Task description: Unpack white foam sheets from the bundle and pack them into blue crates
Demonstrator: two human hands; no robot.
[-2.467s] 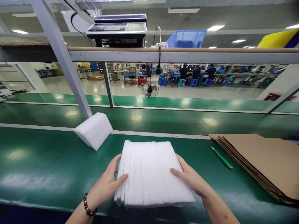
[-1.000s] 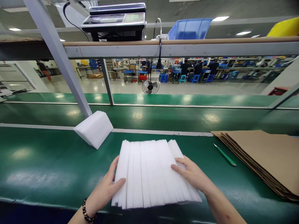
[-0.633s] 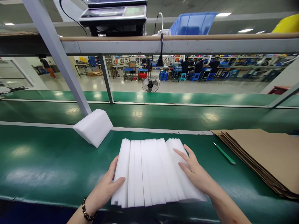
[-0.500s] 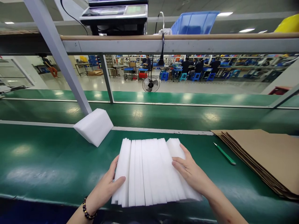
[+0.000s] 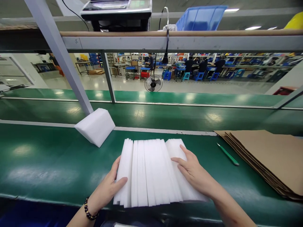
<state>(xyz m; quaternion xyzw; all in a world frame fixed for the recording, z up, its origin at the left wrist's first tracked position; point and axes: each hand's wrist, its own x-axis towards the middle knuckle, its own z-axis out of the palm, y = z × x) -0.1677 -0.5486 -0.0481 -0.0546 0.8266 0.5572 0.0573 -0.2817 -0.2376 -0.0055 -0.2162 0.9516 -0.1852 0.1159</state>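
A row of white foam sheets (image 5: 156, 173) stands on edge, packed side by side, at the near edge of the green table. My left hand (image 5: 112, 183) clasps its left end, thumb over the front and fingers behind the outer side. At the right end some foam (image 5: 176, 149) leans away from the row, leaving a V-shaped gap. Against that leaning foam lies my right hand (image 5: 193, 171), fingers spread and the index finger reaching toward the gap. Another white foam stack (image 5: 97, 127) rests farther back on the left, beside a grey post.
To the right lies a stack of brown cardboard sheets (image 5: 267, 157), with a green-handled knife (image 5: 228, 154) beside it. A grey rail (image 5: 189, 43) crosses above the table, carrying a scale (image 5: 115, 14) and a blue bin (image 5: 201, 19). People sit at benches far behind.
The right-end foam has tipped farther right, widening the gap at the top. My right hand has shifted slightly right with its fingers more spread. My left hand stays at the left end.
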